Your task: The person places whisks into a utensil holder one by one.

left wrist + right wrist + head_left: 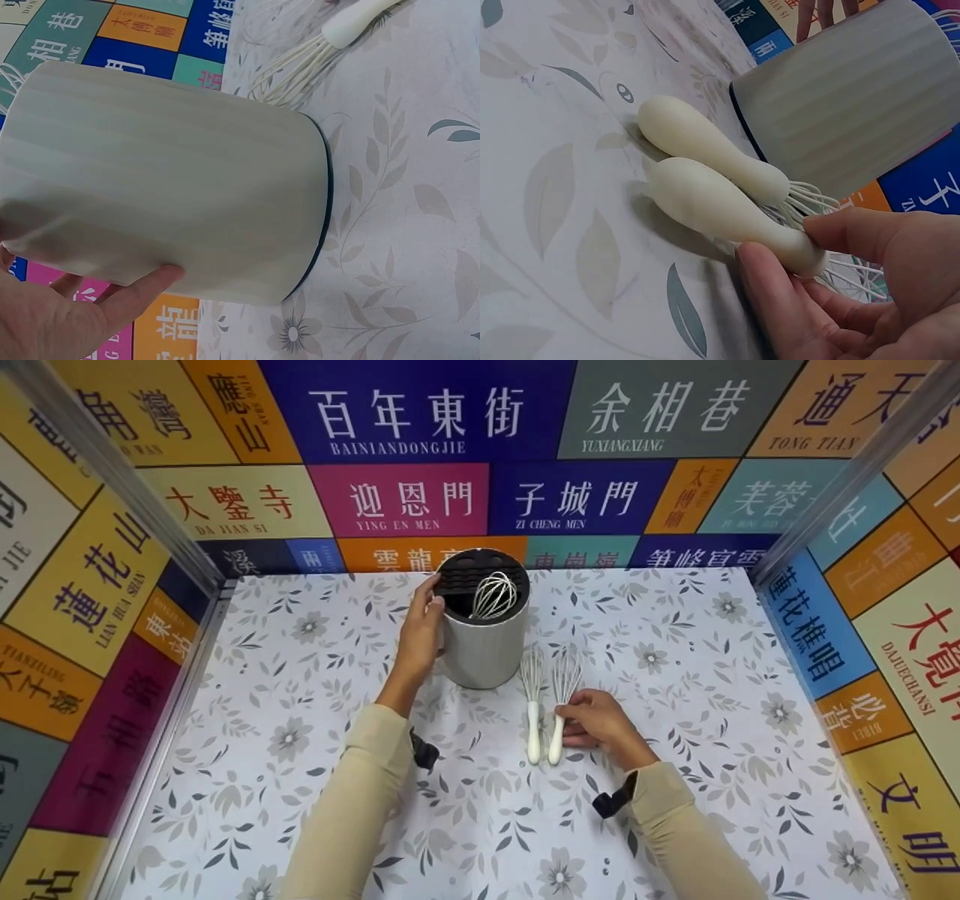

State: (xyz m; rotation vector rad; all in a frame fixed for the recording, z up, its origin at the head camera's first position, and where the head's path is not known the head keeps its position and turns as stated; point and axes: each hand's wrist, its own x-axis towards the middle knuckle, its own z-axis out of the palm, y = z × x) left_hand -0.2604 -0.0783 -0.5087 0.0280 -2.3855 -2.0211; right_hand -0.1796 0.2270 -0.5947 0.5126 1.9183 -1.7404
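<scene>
At the far left, a wall point(90, 607) of coloured sign panels runs down beside the table point(217, 780), whose white surface carries a grey leaf and flower pattern. Next comes the left sleeve point(360, 780), beige, with a small black camera point(426, 753) at its cuff. The left hand point(420, 636) reaches forward from it, fingers apart and fairly straight, laid against the left side of the holder near its rim. The holder point(484, 656), a pale round tub with a dark top, stands upright toward the back of the table; its black insert point(465, 574) is slotted. One whisk point(495, 596) sits in it, wires up, in the right front part of the opening. Behind it rises the back wall point(397, 499), also of sign panels. Just right of the holder, the left whisk point(533, 731) lies on the table, wires away from the person, white handle toward them. Close beside it, pointing the same way, is the right whisk point(556, 742); whether it touches the table is hard to tell. The right hand point(600, 726) pinches its handle near the wires between thumb and fingers. Then come the right sleeve point(664, 802) with another camera point(611, 804) and, farthest right, the right wall point(862, 630) of sign panels.
</scene>
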